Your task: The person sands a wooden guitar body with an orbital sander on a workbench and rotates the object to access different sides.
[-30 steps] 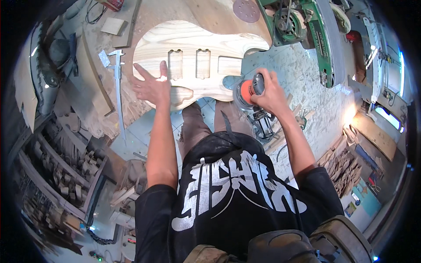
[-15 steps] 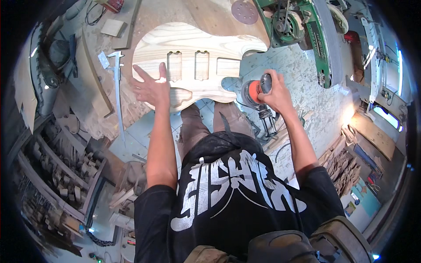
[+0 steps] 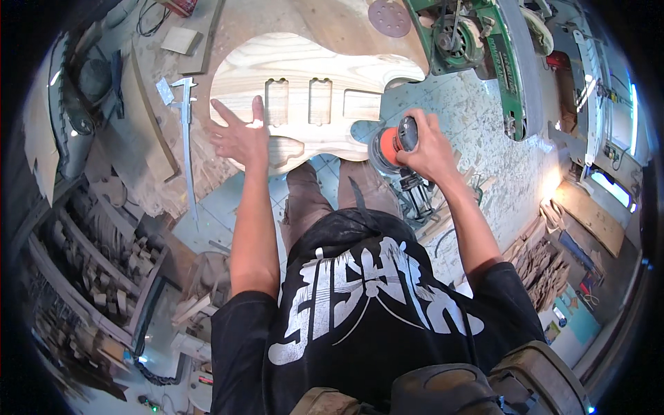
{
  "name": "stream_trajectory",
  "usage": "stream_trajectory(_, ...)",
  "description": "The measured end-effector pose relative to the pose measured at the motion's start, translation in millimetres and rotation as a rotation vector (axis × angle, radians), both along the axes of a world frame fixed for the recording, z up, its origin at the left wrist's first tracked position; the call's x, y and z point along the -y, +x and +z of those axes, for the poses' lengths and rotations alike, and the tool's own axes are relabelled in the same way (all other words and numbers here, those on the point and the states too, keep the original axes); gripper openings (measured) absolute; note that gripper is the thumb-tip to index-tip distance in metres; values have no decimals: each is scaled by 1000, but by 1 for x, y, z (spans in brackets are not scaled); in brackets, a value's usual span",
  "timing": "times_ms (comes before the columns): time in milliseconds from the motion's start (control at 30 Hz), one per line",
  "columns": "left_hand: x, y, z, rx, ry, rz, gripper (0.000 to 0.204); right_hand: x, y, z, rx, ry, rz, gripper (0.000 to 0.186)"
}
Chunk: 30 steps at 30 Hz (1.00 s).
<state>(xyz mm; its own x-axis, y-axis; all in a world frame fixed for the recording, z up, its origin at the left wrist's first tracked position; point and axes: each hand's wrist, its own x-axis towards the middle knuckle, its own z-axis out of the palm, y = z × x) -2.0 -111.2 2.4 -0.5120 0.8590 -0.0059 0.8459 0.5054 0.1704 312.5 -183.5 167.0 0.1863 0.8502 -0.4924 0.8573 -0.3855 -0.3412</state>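
Observation:
A pale wooden guitar body [image 3: 318, 63] with routed cavities lies on the bench. My left hand [image 3: 241, 138] rests on its left part, fingers spread. My right hand [image 3: 429, 145] grips an orange-and-black power sander [image 3: 389, 144], held upright on its side by the body's lower right edge, beside the rounded cutaway; whether it touches the wood I cannot tell. A steel caliper [image 3: 185, 121] lies just left of the body. A round sanding disc [image 3: 387, 15] lies on the board beyond it.
A green machine [image 3: 498, 62] stands at upper right. Wood offcuts [image 3: 181, 40] lie on the workbench [image 3: 155, 194] at left. A rack of wood pieces [image 3: 104, 277] is at lower left, and a dark tool [image 3: 415, 194] stands below the sander.
The sander in my right hand moved slightly right half a second ago and is back left against or near the body's edge now. My left hand stays in place.

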Motion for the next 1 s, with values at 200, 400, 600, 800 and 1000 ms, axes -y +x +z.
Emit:
stream_trajectory(200, -1, -1, 1, 48, -13, 13, 104, -7, -5, -1, -6, -11, 42, 76)
stream_trajectory(400, 1, -1, -4, -5, 25, 3, 104, -5, -3, -4, -2, 14, 46, 74)
stream_trajectory(600, 0, 1, 2, 59, -22, 13, 103, -6, -29, -8, -21, 84, 54, 68)
stream_trajectory(800, 0, -1, -1, 34, -16, 15, 104, -1, -29, -9, -13, 121, 22, 67)
stream_trajectory(1000, -1, -1, -2, 25, -23, 15, 104, -5, -44, -4, -1, 105, 10, 67)
